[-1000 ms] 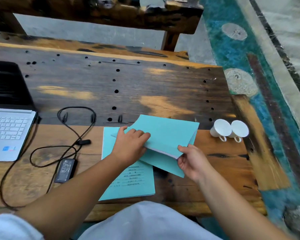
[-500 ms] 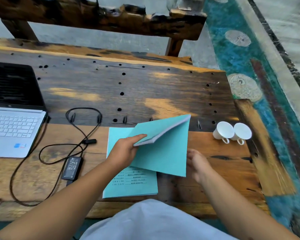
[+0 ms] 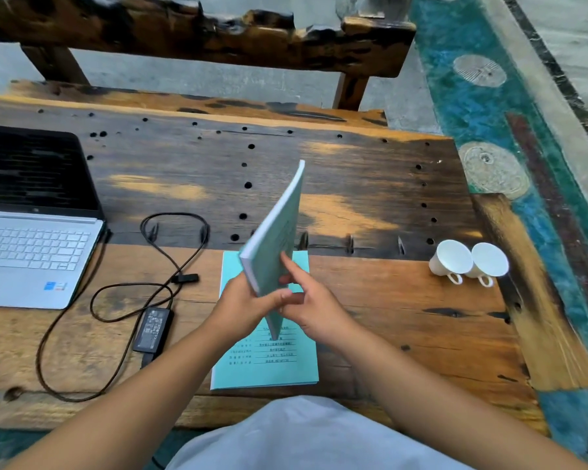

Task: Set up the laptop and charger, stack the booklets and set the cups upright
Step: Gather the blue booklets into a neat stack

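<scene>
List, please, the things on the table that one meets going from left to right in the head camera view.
laptop → charger brick → flat booklet → two cups on their sides.

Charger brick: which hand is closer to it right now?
Left. The left hand grips the raised booklet just right of the charger brick; the right hand touches the booklet's other side, farther from the brick.
</scene>
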Demonstrator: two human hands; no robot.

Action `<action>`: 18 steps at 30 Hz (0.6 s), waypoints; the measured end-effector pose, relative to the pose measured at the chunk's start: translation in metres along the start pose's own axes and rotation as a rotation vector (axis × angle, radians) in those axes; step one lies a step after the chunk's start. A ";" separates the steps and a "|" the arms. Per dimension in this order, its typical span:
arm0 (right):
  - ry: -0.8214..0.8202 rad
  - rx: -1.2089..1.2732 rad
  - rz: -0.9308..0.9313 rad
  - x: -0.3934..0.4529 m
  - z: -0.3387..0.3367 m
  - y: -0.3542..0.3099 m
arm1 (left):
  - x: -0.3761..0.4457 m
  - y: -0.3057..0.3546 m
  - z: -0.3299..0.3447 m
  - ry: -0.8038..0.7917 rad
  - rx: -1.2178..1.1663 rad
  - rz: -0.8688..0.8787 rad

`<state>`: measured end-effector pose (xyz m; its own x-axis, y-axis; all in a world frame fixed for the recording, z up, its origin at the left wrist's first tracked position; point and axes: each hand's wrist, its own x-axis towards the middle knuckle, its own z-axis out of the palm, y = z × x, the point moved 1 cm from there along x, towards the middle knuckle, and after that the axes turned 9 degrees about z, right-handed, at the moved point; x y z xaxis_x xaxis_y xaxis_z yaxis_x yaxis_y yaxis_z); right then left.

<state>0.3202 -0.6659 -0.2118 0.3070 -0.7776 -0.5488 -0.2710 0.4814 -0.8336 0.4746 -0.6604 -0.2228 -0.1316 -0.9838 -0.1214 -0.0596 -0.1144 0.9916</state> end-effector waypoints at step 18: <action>0.063 1.109 0.441 -0.011 -0.022 0.099 | -0.007 -0.015 -0.039 0.133 -0.691 -0.296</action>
<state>0.2699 -0.6186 -0.2872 0.3319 -0.4615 -0.8227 0.6029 0.7746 -0.1913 0.5153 -0.6570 -0.2349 -0.0840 -0.9020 -0.4234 0.5648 -0.3932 0.7256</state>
